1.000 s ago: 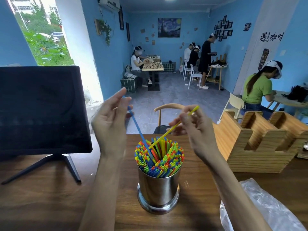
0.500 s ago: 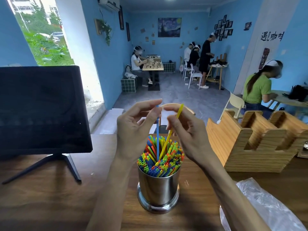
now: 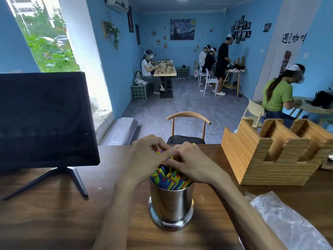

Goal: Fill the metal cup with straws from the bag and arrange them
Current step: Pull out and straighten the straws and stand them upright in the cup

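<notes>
Moved: both hands had dropped from raised straws to the bundle's top, the blue and yellow straws pushed down
Left hand [image 3: 149, 157]: fingers curled on the straws [image 3: 169, 179]
Right hand [image 3: 192, 162]: pinched a yellow straw
Meaning: cup looked full; arranging remained
Cup [image 3: 171, 204]: shiny steel cylinder, flared base, on the wood table [image 3: 54, 213]
Bag [image 3: 286, 224]: crinkled clear plastic, right

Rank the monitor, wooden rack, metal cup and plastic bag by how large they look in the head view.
1. Monitor
2. Wooden rack
3. Plastic bag, though the frame edge cuts it off, so its place against the rack is unsure
4. Metal cup
</notes>
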A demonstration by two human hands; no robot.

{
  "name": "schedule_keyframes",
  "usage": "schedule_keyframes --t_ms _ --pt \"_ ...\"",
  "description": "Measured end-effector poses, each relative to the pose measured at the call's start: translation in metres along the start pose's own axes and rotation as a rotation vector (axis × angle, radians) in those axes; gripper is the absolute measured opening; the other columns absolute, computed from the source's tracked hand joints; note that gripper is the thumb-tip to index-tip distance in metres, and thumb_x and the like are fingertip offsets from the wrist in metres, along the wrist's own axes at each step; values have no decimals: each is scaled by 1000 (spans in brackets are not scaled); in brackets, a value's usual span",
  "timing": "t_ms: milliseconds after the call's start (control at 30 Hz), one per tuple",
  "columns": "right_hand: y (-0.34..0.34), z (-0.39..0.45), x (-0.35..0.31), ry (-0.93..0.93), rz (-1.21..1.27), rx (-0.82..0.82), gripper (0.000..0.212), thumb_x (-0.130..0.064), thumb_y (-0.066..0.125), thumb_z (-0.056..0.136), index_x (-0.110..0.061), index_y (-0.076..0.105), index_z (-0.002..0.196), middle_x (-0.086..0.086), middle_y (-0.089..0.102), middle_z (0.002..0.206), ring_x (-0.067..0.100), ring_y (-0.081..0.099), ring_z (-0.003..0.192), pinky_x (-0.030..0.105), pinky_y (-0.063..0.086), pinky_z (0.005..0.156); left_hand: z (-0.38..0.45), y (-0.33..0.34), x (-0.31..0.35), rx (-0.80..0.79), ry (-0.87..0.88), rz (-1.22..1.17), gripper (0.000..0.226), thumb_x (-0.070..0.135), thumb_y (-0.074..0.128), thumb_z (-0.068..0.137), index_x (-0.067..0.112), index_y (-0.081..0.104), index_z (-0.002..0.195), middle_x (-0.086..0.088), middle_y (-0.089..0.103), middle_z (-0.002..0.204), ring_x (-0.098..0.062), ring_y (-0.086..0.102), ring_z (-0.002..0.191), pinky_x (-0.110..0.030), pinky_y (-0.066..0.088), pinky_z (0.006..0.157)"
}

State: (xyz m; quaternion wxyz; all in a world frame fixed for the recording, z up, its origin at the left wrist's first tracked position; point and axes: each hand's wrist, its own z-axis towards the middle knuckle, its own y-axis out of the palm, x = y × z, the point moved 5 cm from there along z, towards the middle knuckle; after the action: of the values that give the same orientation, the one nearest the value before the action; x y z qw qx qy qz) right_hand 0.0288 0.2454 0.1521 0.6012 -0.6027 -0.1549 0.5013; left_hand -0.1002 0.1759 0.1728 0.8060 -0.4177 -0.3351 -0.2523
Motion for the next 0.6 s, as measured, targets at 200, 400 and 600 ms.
schedule_keyframes --t_ms 200,400,600 --pt "-8 -6 2 60 257 81 20 -39 77 88 -24 75 100 -8 69 96 6 59 90 20 43 78 -1 -3 -22 -94 -174 -44 16 32 91 71 33 75 73 15 60 69 1 46 63 -20 37 64" --pt "-9 -10 1 59 237 106 12 -34 71 93 -23 75 94 -9 71 89 1 56 92 10 40 72 -15 -16 -6 -163 -112 -34 11 36 87 76 32 77 80 19 56 66 -1 45 63 -13 39 60" --pt "-7 -12 -3 60 223 106 11 -30 68 95 -22 75 98 -19 61 83 -2 56 92 10 41 75 -32 -22 -3 -530 -3 156 47 58 88 60 45 67 101 14 63 101 -8 55 100 -32 47 87"
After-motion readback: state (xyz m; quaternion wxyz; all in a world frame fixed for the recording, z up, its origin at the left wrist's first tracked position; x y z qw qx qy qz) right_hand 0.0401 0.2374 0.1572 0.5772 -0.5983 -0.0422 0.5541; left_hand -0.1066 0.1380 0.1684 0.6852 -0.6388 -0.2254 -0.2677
